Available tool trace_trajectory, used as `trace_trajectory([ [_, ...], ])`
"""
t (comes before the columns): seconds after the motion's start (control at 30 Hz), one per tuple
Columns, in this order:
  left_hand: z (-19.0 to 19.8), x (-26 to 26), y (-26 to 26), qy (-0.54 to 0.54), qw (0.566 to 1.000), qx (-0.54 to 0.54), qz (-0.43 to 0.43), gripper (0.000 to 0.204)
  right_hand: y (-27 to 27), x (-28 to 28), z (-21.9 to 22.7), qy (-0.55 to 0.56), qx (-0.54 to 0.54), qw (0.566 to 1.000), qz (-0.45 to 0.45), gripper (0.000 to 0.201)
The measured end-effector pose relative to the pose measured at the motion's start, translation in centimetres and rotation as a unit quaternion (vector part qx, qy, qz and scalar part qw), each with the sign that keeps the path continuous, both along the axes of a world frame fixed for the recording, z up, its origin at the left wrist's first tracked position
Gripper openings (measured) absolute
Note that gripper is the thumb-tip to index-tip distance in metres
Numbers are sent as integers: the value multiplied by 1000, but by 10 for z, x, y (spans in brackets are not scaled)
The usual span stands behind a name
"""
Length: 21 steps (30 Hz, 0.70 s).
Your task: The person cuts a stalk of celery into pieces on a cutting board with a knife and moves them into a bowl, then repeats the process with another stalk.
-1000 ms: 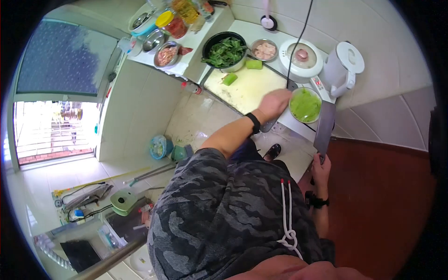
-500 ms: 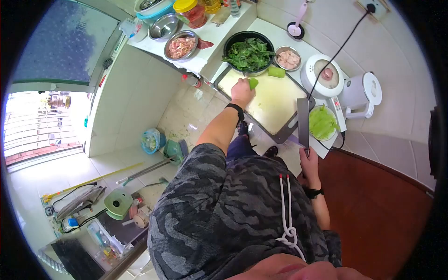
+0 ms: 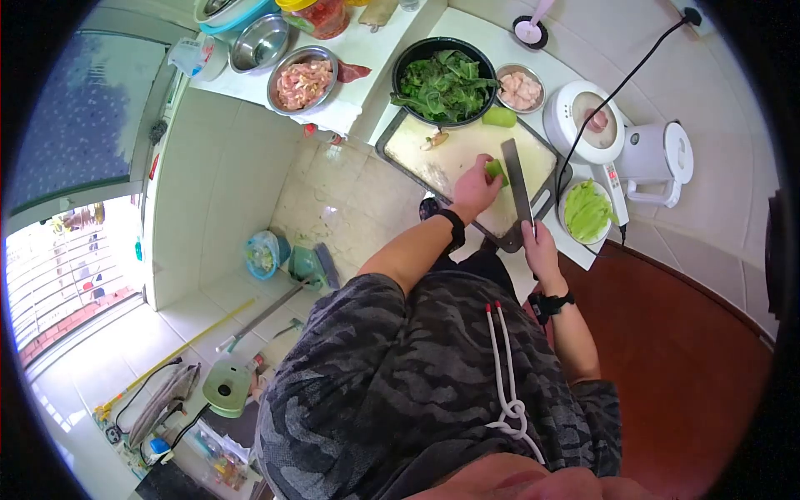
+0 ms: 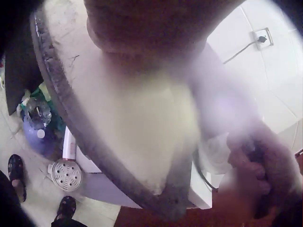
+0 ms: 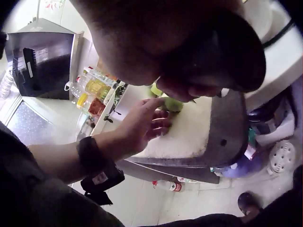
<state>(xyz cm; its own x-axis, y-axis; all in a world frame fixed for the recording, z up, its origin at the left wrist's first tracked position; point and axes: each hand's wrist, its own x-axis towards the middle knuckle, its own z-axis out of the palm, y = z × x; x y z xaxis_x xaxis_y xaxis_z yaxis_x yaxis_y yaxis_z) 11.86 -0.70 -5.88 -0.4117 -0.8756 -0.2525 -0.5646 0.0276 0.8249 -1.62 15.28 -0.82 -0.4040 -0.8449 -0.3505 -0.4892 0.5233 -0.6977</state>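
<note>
On the cutting board (image 3: 433,167), the left hand (image 3: 477,188) holds a short green vegetable piece (image 3: 496,172) between its thumb and fingers. The right hand (image 3: 542,252) grips the handle of a cleaver (image 3: 517,179), whose blade stands just right of that piece. A second green piece (image 3: 499,117) lies at the board's far edge, and a small brownish scrap (image 3: 434,140) lies near the pot. In the right wrist view the left hand (image 5: 137,125) has its fingers bent at the green piece (image 5: 173,104). The left wrist view is largely blurred.
Behind the board stand a black pot of leafy greens (image 3: 446,87) and a bowl of pale meat (image 3: 519,89). A plate of green slices (image 3: 587,213), a white cooker (image 3: 581,125) and a kettle (image 3: 658,162) are at the right. A meat bowl (image 3: 302,81) sits on the raised ledge.
The left hand has gone from the plate to the green piece, then moved right with it over the board. The cleaver has swung left from beside the plate to the piece.
</note>
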Motion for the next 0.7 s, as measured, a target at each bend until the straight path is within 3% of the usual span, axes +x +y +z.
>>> trace_trajectory([
  [0.17,-11,-8,10,3,997,-24,70,39,-15,-9,21,14,11,998,67,37],
  [0.33,-15,-13,16,-28,995,-53,83,34,-15,-23,25,18,4,993,120,37],
  [0.7,-19,-16,12,-4,993,-41,110,30,-8,-41,40,-10,67,989,132,40],
])
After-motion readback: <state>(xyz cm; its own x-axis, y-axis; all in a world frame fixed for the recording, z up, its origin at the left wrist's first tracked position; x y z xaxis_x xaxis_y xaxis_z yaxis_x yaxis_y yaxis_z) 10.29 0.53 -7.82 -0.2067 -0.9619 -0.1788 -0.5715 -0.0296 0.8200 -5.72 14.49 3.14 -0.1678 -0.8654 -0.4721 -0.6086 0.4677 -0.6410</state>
